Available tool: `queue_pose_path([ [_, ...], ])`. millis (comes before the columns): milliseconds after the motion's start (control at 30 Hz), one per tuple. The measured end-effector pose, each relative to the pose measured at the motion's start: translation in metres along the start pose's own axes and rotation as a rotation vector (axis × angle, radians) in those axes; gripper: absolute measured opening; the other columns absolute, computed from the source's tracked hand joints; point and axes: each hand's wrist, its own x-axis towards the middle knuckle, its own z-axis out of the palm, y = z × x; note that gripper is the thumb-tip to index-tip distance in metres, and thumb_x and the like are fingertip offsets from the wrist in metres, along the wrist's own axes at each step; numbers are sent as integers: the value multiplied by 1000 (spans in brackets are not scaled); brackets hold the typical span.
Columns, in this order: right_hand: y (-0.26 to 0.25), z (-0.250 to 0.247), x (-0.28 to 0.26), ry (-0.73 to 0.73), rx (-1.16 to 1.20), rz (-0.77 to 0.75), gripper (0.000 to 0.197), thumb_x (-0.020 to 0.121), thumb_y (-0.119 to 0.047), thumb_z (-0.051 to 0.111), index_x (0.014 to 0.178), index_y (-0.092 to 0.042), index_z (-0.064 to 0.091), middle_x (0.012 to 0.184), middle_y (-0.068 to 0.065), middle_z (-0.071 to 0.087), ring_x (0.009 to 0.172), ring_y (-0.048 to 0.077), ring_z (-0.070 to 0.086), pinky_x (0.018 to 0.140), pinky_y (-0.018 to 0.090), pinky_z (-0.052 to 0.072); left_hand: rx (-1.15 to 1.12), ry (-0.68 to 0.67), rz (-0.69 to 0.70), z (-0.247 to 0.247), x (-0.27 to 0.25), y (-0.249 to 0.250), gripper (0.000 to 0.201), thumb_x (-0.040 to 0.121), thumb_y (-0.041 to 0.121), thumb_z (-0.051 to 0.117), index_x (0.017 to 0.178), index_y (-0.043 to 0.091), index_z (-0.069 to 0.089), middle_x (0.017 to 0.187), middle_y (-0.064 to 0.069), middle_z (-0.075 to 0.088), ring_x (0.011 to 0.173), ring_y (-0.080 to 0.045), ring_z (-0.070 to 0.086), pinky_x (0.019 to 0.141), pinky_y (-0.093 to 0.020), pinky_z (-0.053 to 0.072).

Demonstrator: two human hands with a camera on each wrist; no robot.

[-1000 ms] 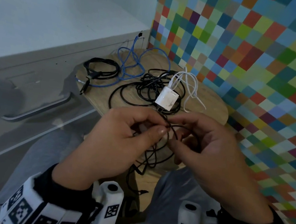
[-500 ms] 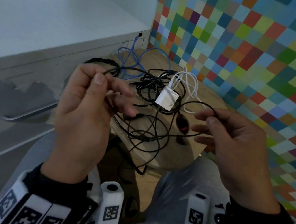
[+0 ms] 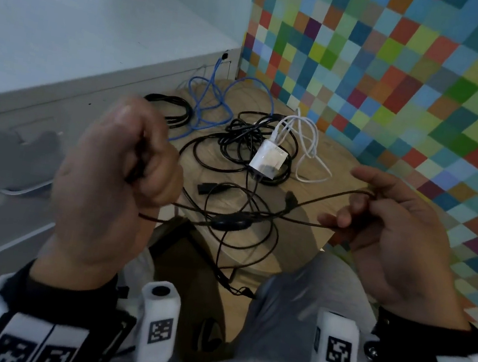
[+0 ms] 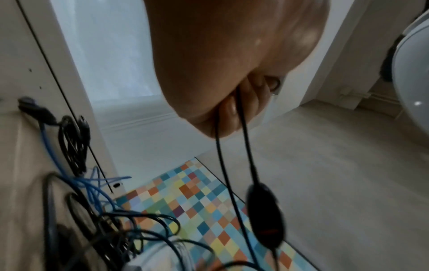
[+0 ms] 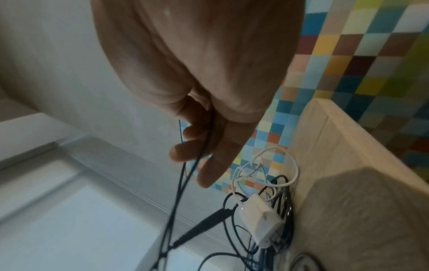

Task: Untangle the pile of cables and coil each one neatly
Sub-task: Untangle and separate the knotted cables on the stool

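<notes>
A thin black cable [image 3: 315,200] with an oval inline pod [image 3: 231,223] stretches between my two hands above the round wooden stool [image 3: 315,223]. My left hand [image 3: 147,161] is a fist gripping two strands of it [image 4: 241,117], and the pod [image 4: 264,214] hangs below. My right hand [image 3: 361,205] pinches the cable's other part between thumb and fingers [image 5: 204,139]. More loops of this cable droop over the stool's front edge. Behind lie a black tangle [image 3: 244,138], a white charger [image 3: 267,157] with a white cable [image 3: 307,147], and a blue cable [image 3: 212,99].
A coiled black cable [image 3: 171,108] lies at the stool's back left. A white cabinet with a drawer handle [image 3: 25,189] stands on the left. A colourful chequered rug [image 3: 427,116] covers the floor on the right. My grey-trousered knees are under the hands.
My hands have drawn further apart and the left has closed into a fist. The thin black cable is pulled straighter between them, and its pod has moved left toward the middle.
</notes>
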Motion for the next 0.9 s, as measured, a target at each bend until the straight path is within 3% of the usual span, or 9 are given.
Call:
queue_pose_path([
  [67, -3, 1, -2, -44, 33, 15, 50, 93, 17, 29, 105, -8, 71, 67, 6, 53, 50, 19, 51, 63, 39, 60, 275, -17, -2, 9, 2, 0, 23, 88, 35, 59, 76, 16, 52, 50, 13, 38, 41, -5, 28, 42, -24, 21],
  [133, -5, 5, -6, -87, 1, 8, 51, 93, 19, 32, 108, -9, 72, 75, 7, 63, 45, 16, 47, 60, 37, 60, 637, -137, -66, 12, 2, -10, 19, 84, 46, 71, 77, 29, 64, 52, 10, 49, 46, -1, 39, 49, -18, 35],
  [233, -4, 13, -12, -139, -88, -21, 54, 93, 20, 34, 112, -12, 73, 95, 9, 75, 37, 13, 34, 50, 33, 55, 1007, -223, -213, 13, -1, -27, 24, 74, 51, 83, 85, 37, 67, 56, 12, 52, 49, -3, 43, 51, -17, 38],
  [433, 1, 21, -15, -216, -260, -63, 51, 97, 18, 35, 119, -12, 71, 115, 5, 77, 33, 10, 26, 43, 27, 50, 1279, -290, -46, 13, -2, -42, 8, 79, 35, 80, 82, 37, 73, 77, 20, 58, 82, 4, 59, 60, -10, 42],
  [567, 4, 18, -12, -219, -329, -67, 51, 99, 15, 36, 125, -13, 70, 120, 1, 76, 32, 10, 27, 43, 26, 48, 974, -278, -12, 7, 0, -33, 9, 80, 24, 74, 78, 31, 69, 91, 13, 65, 87, -6, 65, 72, -13, 46],
  [667, 4, 12, -10, -174, -363, -66, 53, 99, 14, 37, 124, -18, 71, 120, -2, 76, 32, 10, 27, 44, 26, 48, 543, -201, 170, 4, 4, -23, 4, 80, 19, 63, 82, 15, 62, 98, 4, 67, 102, -21, 65, 89, -29, 50],
  [767, 3, 6, -8, -116, -313, -55, 53, 98, 14, 37, 121, -20, 72, 120, -3, 75, 34, 11, 28, 43, 26, 49, 220, -83, 203, -4, 7, -20, 9, 79, 12, 52, 85, 6, 52, 97, -5, 69, 115, -36, 60, 105, -46, 46],
  [833, 2, 3, -7, -75, -261, -57, 51, 99, 12, 37, 121, -18, 71, 121, -1, 75, 35, 11, 29, 45, 27, 51, 118, -76, 185, -11, 8, -18, 9, 76, 11, 46, 83, 6, 44, 73, -7, 63, 94, -43, 62, 103, -46, 47],
  [900, -1, 0, -6, -41, -216, -72, 48, 100, 11, 38, 122, -16, 71, 123, 2, 74, 39, 13, 31, 47, 29, 52, 66, -98, 135, -17, 7, -14, 20, 69, 14, 56, 78, 8, 39, 56, -4, 49, 67, -37, 57, 96, -40, 49],
])
